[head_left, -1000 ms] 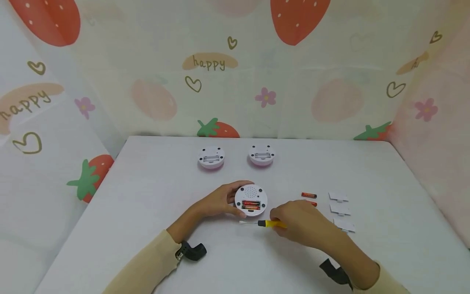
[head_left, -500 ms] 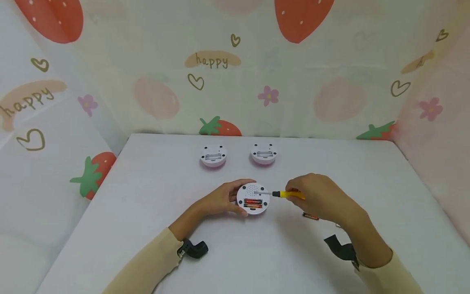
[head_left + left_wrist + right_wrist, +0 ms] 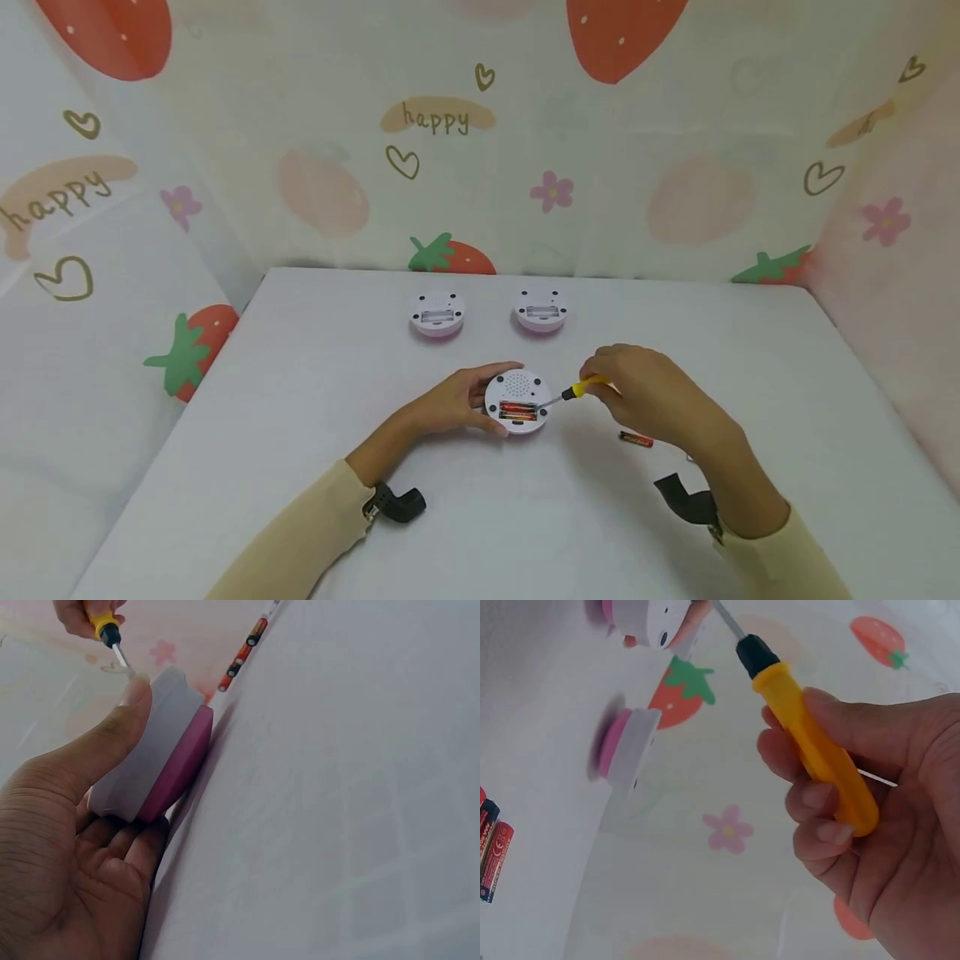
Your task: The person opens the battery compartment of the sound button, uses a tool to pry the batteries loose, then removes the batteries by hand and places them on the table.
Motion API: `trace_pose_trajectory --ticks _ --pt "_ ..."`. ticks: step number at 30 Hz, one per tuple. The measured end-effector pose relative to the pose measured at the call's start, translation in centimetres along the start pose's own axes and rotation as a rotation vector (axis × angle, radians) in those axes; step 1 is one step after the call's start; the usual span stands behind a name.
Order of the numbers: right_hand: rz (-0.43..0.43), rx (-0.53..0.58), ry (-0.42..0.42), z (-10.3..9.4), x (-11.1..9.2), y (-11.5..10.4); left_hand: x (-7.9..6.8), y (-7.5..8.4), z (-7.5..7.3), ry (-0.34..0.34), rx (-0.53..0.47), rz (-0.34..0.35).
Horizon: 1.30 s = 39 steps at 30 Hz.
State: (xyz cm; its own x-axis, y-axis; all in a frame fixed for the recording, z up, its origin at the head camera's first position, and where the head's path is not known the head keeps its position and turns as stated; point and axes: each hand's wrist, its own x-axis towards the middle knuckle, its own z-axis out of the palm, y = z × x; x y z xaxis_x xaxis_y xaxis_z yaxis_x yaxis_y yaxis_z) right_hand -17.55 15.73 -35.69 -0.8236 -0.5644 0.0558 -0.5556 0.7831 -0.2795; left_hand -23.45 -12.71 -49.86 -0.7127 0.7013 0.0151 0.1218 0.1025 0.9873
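Note:
My left hand (image 3: 453, 404) grips a round white device (image 3: 517, 383) with a pink lower side, thumb over its near rim and fingers round the far side. Its underside faces up, showing speaker holes, dark feet and an uncovered compartment with red batteries (image 3: 519, 412) inside. My right hand (image 3: 652, 396) holds a screwdriver (image 3: 817, 750) by its yellow handle, fingers wrapped round it in the right wrist view. The shaft slants down to the left, its tip at the right end of the compartment. In the left wrist view, the thumb (image 3: 135, 691) overlaps part of the shaft.
Two similar devices, one at left (image 3: 437, 315) and one at right (image 3: 540, 312), stand farther back with bare battery compartments. Below my right hand lies a loose red battery (image 3: 636, 439); another battery (image 3: 496, 862) shows in the right wrist view. My right forearm hides the white covers.
My right hand has lifted the screwdriver from in front of the device to over it, then tilted its tip down to the compartment's right end. The left hand keeps its grip.

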Motion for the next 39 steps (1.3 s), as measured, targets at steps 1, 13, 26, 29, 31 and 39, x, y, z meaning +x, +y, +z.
trace_pose_trajectory --ticks 1,13,26,29,31,39 --pt "-0.003 -0.005 0.011 0.1 0.0 0.0 0.0 -0.1 0.0 0.0 0.003 -0.002" --pt "0.005 -0.049 0.03 0.9 0.8 -0.4 -0.2 0.1 -0.5 0.003 0.016 -0.009" --pt "0.039 -0.038 0.006 1.5 1.0 -0.4 0.1 0.1 -0.4 0.009 0.027 -0.013" --pt "0.062 -0.042 -0.015 1.9 1.3 -0.1 0.1 0.0 -0.3 0.008 0.024 -0.006" --pt "0.068 -0.049 -0.022 2.2 1.5 0.1 0.0 0.0 -0.2 0.006 0.022 -0.005" --pt "0.046 -0.062 0.06 3.1 1.6 0.6 0.1 0.0 0.0 0.001 0.027 0.008"
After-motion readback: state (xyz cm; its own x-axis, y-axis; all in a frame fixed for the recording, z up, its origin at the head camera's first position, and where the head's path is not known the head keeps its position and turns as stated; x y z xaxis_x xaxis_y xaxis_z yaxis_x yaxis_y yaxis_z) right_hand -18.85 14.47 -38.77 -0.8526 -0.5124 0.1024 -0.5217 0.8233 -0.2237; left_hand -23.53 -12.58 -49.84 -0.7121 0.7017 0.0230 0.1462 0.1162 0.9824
